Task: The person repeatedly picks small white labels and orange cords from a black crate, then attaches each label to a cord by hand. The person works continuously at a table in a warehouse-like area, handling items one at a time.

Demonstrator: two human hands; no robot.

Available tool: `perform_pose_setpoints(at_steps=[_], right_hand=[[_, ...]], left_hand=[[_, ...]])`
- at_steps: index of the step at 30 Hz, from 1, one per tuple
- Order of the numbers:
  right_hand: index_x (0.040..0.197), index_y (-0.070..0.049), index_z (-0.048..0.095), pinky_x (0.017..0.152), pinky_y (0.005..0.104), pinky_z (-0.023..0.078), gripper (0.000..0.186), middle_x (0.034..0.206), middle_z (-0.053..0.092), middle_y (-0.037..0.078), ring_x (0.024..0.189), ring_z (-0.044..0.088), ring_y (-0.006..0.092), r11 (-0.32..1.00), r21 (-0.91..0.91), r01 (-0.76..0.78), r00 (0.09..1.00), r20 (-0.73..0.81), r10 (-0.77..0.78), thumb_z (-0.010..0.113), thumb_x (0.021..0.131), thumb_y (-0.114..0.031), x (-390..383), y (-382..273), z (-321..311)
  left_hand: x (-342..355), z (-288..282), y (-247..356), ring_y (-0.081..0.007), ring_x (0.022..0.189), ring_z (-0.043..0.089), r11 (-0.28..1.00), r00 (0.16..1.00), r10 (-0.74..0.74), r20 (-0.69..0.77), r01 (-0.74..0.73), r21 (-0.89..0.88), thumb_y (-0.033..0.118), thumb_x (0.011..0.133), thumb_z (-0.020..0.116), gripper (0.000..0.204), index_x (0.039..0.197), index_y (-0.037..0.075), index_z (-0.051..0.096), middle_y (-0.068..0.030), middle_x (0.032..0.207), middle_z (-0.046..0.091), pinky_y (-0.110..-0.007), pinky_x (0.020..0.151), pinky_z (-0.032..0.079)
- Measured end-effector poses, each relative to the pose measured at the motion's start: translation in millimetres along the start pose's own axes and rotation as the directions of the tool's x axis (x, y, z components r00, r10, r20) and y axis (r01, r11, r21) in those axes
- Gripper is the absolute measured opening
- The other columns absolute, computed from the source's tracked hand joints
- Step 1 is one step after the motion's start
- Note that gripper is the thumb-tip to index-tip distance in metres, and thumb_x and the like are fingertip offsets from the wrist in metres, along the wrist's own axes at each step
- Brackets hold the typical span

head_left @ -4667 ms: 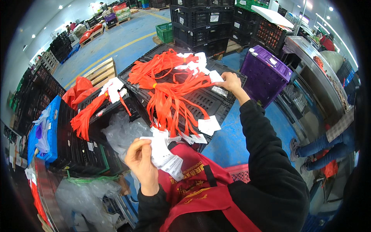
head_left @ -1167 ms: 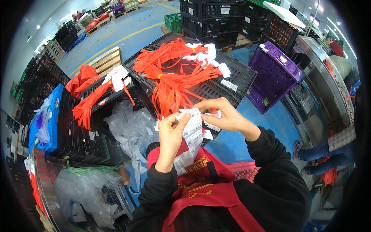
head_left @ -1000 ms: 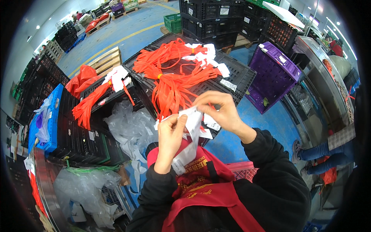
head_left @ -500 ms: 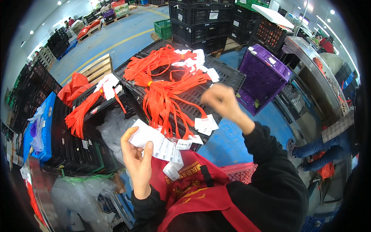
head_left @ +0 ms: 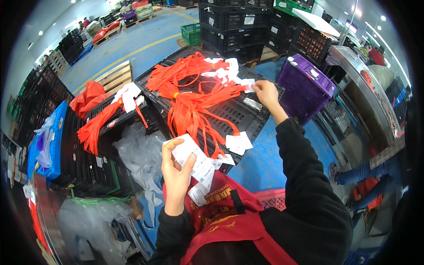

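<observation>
Left hand [head_left: 177, 174] has a strip of printed white labels [head_left: 194, 161] pinched between thumb and fingers; strip hangs down in front of the red apron [head_left: 225, 194], lower end folded. Right hand [head_left: 268, 96] is reached out over the black crate top, fingertips together on the right edge of a white tag [head_left: 248, 84] at the end of the near orange strap bundle [head_left: 190, 110]. I see that bundle lying on the black crate top [head_left: 251, 117], yellow tie [head_left: 176, 95] around it, more white tags [head_left: 238, 142] at its near ends by the crate edge. A far orange strap bundle [head_left: 181, 75] lies just behind, touching it. Left of these, a third orange strap bundle [head_left: 99, 126] with its own tags drapes over another black crate. Containers: I get clear plastic film [head_left: 141, 148] bulging out of the dark opening between the black crates; blue crate [head_left: 54, 152] at far left with thin plastic bags [head_left: 44, 141] on it; purple crate [head_left: 304, 88] tilted beyond the right hand, contents not readable; green crate [head_left: 191, 34] on the floor; behind, stacked black crates [head_left: 234, 31], and next to them a crate showing orange-red contents [head_left: 311, 42] under a white board [head_left: 316, 22]. Pink crate [head_left: 273, 199] partly hidden by the right sleeve.
</observation>
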State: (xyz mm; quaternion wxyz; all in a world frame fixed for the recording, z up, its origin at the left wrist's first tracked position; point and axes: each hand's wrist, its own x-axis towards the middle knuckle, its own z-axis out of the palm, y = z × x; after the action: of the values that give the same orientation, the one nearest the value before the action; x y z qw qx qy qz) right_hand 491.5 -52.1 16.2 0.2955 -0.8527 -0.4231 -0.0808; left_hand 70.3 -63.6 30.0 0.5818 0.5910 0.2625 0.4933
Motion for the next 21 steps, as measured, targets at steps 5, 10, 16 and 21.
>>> perform_pose_setpoints(at_steps=[5,10,16,21], right_hand=[[0.101,0.0,0.077,0.061,0.0303,0.052,0.01,0.088,0.074,0.01,0.068,0.072,0.0196,0.857,0.173,0.486,0.823,-0.419,-0.383,0.075,0.093,-0.005,-41,-51,-42],[0.104,0.003,0.075,0.063,0.0275,0.055,0.01,0.09,0.074,0.011,0.07,0.073,0.015,0.616,0.602,0.508,0.832,-0.16,-0.531,0.071,0.094,0.003,-86,-111,-70],[0.109,0.0,0.075,0.059,0.0318,0.053,0.014,0.083,0.072,0.013,0.064,0.071,0.0175,0.564,0.729,0.388,0.766,0.085,-0.637,0.07,0.096,-0.003,-101,-144,-69],[0.113,0.0,0.072,0.065,0.0362,0.055,0.017,0.083,0.072,0.016,0.071,0.074,0.0266,0.635,0.67,0.385,0.641,0.3,-0.706,0.065,0.099,-0.004,-98,-149,-72]], left_hand=[[8,3,-7,-0.015,0.108,0.068,0.996,0.998,-0.067,-0.007,0.067,-0.06,-0.013,0.088,0.073,0.054,0.138,0.001,0.056,-0.0082,0.118,0.068,-0.029,0.091,0.056],[16,5,-7,-0.0134,0.094,0.071,0.982,0.985,-0.175,0.005,0.175,-0.078,-0.01,0.087,0.079,0.032,0.118,-0.003,0.073,-0.0054,0.1,0.072,-0.027,0.084,0.057],[28,8,-8,-0.0087,0.08,0.067,0.985,0.981,-0.151,0.126,0.16,-0.064,-0.002,0.089,0.082,0.012,0.101,-0.005,0.079,-0.0039,0.092,0.072,-0.024,0.07,0.051],[34,13,-5,-0.0032,0.066,0.054,0.938,0.987,-0.041,0.156,-0.016,0.347,0.008,0.089,0.085,0.013,0.094,-0.003,0.08,0.002,0.075,0.067,-0.024,0.058,0.04]])
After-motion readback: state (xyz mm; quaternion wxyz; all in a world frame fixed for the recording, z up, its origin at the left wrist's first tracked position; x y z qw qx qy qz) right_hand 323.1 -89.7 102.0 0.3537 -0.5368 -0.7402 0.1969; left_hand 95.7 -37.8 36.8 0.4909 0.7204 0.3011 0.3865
